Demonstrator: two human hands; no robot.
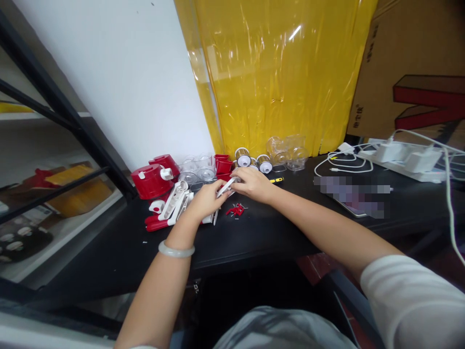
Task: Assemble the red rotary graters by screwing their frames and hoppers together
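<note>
Over the black table, a small white plastic part sits between my two hands. My left hand grips its near left side with thumb and fingers closed. Bent around the right end of the same part are the fingers of my right hand. Just below the hands lies a little heap of small red pieces and screws. Long white plastic arms and red handles are piled left of my left hand. Behind my right hand stand several shiny metal drums with white ends.
Red round housings stand at the left, near clear plastic cups and red containers. A yellow-black tool handle lies right of the hands. Farther right are clear containers, a blurred phone-like object, cables and a power strip.
</note>
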